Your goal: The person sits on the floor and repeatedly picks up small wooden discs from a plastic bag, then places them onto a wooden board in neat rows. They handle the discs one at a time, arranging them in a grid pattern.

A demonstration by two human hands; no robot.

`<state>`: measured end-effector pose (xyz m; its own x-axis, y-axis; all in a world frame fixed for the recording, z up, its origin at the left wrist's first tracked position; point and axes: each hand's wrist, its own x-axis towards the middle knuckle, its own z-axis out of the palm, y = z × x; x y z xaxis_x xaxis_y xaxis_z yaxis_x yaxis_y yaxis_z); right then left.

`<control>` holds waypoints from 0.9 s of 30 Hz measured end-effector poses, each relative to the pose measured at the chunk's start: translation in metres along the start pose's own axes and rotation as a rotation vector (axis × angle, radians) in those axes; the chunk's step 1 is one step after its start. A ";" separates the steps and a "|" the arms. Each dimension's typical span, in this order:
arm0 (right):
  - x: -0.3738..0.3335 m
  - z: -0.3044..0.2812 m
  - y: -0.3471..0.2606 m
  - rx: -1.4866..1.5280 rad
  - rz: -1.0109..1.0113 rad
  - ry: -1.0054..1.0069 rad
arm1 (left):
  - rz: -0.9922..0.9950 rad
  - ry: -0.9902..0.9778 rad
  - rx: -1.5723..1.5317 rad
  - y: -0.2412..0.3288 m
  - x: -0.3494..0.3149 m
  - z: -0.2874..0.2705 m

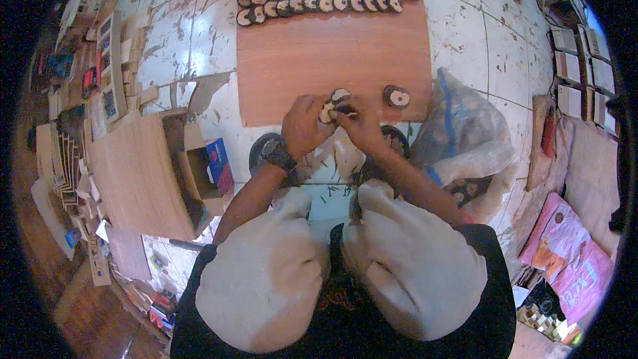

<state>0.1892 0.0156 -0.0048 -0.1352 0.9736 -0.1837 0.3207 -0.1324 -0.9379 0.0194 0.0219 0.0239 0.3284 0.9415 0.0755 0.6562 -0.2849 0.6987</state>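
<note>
At the near edge of the brown board (319, 53), my left hand (307, 123) is closed on a small pale disc (327, 112). My right hand (362, 125) meets it there, fingers pinched on a small dark piece (345, 110) that is too covered to name. Just beyond my fingertips is a pale disc with a dark rim (340, 94); whether it touches them I cannot tell. A similar dark-rimmed disc with a small central mark (399, 97) lies to the right on the board. Several dark screws or nails (330, 191) are scattered on the floor between my knees.
Rows of overlapping dark-rimmed discs (319, 4) cover the board's far end. A clear plastic bag (465, 126) stands at the right, with more discs inside. An open cardboard box (196, 163) and a wooden panel (136, 176) are at the left. A pink packet (571, 252) lies far right.
</note>
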 end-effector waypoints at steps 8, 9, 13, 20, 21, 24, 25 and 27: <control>0.050 -0.042 -0.032 0.271 0.214 0.011 | 0.027 0.017 0.127 -0.003 0.012 -0.002; 0.067 -0.061 -0.029 0.233 0.154 0.045 | 0.037 0.022 0.160 -0.004 0.012 -0.001; 0.151 -0.143 0.006 0.374 0.174 0.428 | -0.174 -0.007 -0.091 -0.011 -0.004 0.007; 0.231 -0.171 0.057 0.609 0.419 0.580 | -0.237 -0.142 -0.030 -0.027 -0.043 0.017; 0.236 -0.170 0.058 0.484 0.417 0.596 | -0.265 -0.144 -0.040 -0.028 -0.046 0.016; 0.244 -0.165 0.069 0.197 0.392 0.635 | -0.232 -0.109 0.006 -0.029 -0.051 0.014; 0.247 -0.164 0.074 0.178 0.356 0.643 | -0.226 -0.112 0.008 -0.029 -0.051 0.014; 0.250 -0.166 0.081 0.140 0.316 0.635 | -0.209 -0.097 -0.011 -0.031 -0.050 0.016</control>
<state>0.3366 0.2786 -0.0777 0.5290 0.7990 -0.2859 0.1258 -0.4071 -0.9047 -0.0063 -0.0196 -0.0125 0.2503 0.9580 -0.1400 0.7093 -0.0830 0.7000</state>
